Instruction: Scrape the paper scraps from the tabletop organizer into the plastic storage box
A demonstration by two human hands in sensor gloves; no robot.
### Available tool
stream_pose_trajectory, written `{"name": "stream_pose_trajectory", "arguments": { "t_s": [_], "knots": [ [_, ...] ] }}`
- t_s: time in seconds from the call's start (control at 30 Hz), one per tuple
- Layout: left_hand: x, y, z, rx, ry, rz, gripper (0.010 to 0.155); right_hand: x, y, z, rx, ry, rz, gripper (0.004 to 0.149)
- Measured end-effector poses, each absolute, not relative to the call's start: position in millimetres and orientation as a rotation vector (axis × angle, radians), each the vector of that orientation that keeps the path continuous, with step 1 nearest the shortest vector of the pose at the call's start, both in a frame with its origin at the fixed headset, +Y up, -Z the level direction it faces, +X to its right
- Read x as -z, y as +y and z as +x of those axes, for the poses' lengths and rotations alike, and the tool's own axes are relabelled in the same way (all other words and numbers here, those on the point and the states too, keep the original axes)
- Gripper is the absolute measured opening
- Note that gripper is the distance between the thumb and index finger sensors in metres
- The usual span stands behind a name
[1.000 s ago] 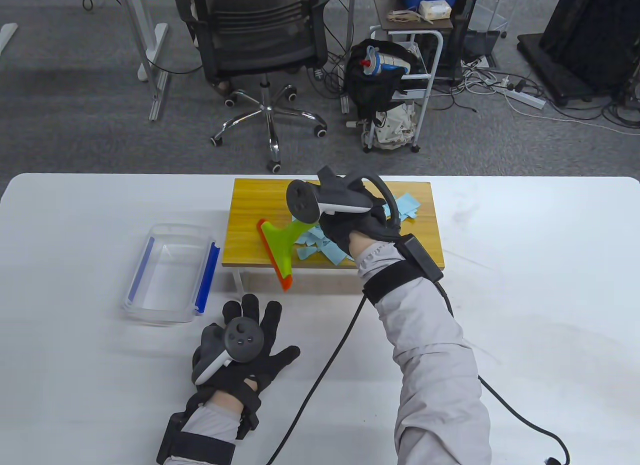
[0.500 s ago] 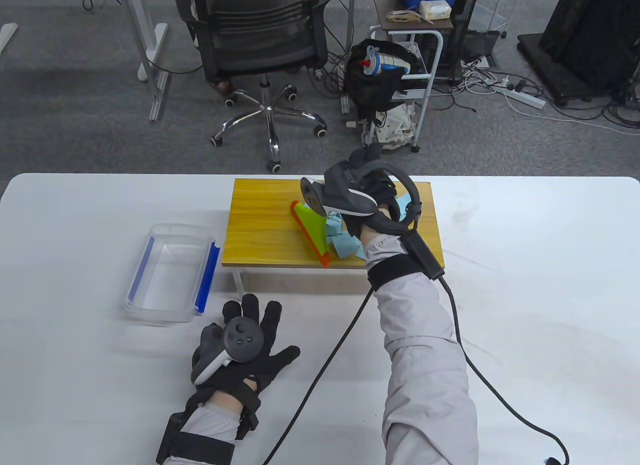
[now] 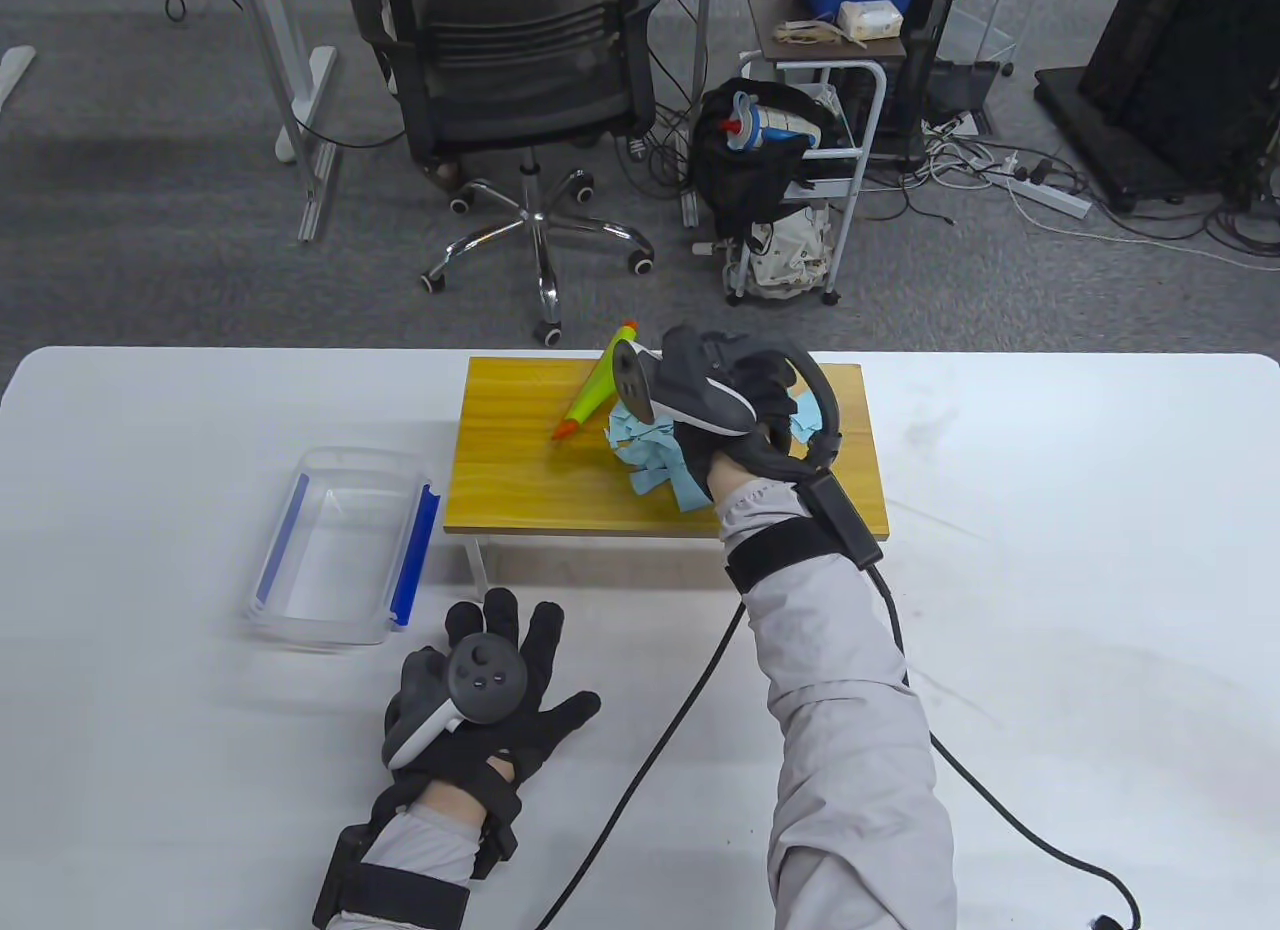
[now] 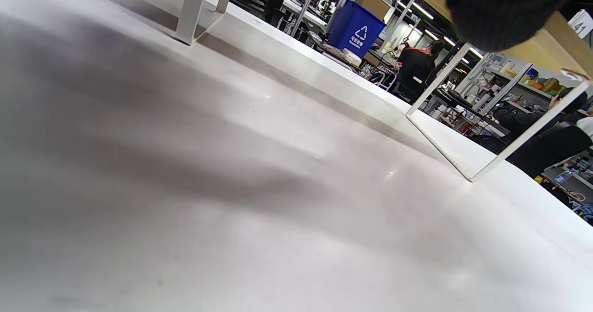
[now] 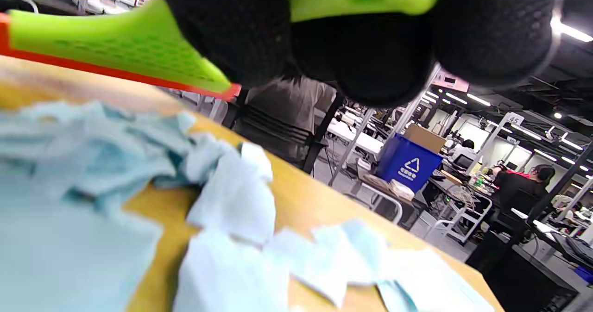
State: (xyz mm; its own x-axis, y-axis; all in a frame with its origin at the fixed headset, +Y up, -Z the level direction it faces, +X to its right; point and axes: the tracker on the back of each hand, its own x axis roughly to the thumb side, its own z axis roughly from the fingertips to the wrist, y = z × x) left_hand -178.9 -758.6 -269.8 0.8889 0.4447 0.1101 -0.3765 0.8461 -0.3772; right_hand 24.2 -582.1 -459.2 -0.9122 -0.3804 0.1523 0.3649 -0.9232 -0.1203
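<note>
Black-gloved left hand (image 3: 480, 695) lies flat on the white surface (image 3: 1050, 570), fingers spread wide, holding nothing; clear plastic storage box (image 3: 340, 545) w/ blue side clips sits just ahead and to its left, nothing visible in it.

Farther off, right hand (image 3: 735, 410) grips the green scraper (image 3: 595, 390) by its handle over the wooden tabletop organizer (image 3: 520, 460). Scraper blade, orange-edged, is lifted off the wood on the box side of that hand. Blue paper scraps (image 3: 650, 455) lie bunched directly under and beside the hand, a few more past its far side.

Step in hand, by the look of it: resetting the blade for another sweep. To do it well, blade probably should drop behind the heap, on the side away from the box, edge flat to the wood, then push toward the box end in one steady stroke. Box stands lower than the organizer and apart from its edge; scraps may miss unless the idle hand brings it under.

Count: 2 hands, 1 scraper, 1 organizer, 1 box. Scraps: too many and too overlapped to count.
</note>
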Motion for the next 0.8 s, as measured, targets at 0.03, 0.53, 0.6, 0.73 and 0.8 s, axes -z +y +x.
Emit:
{"name": "stream_pose_trajectory", "arguments": {
  "t_s": [0.03, 0.53, 0.6, 0.73, 0.8],
  "knots": [
    [269.8, -758.5, -178.9, -0.437, -0.197, -0.356, 0.089, 459.2, -584.7, 25.3, 2.724, 0.085, -0.234, 0.071],
    [269.8, -758.6, -178.8, -0.439, -0.199, -0.362, 0.089, 446.6, -570.1, 49.7, 2.972, -0.133, -0.174, 0.068],
    [269.7, -758.6, -178.9, -0.44, -0.198, -0.363, 0.089, 444.4, -569.0, 50.3, 2.969, -0.126, -0.172, 0.068],
    [269.6, -758.7, -178.8, -0.441, -0.198, -0.365, 0.089, 439.9, -567.2, 51.3, 2.954, -0.125, -0.151, 0.068],
    [269.5, -758.5, -178.9, -0.441, -0.197, -0.366, 0.089, 436.2, -564.9, 53.9, 2.956, -0.012, -0.17, 0.068]
  ]
}}
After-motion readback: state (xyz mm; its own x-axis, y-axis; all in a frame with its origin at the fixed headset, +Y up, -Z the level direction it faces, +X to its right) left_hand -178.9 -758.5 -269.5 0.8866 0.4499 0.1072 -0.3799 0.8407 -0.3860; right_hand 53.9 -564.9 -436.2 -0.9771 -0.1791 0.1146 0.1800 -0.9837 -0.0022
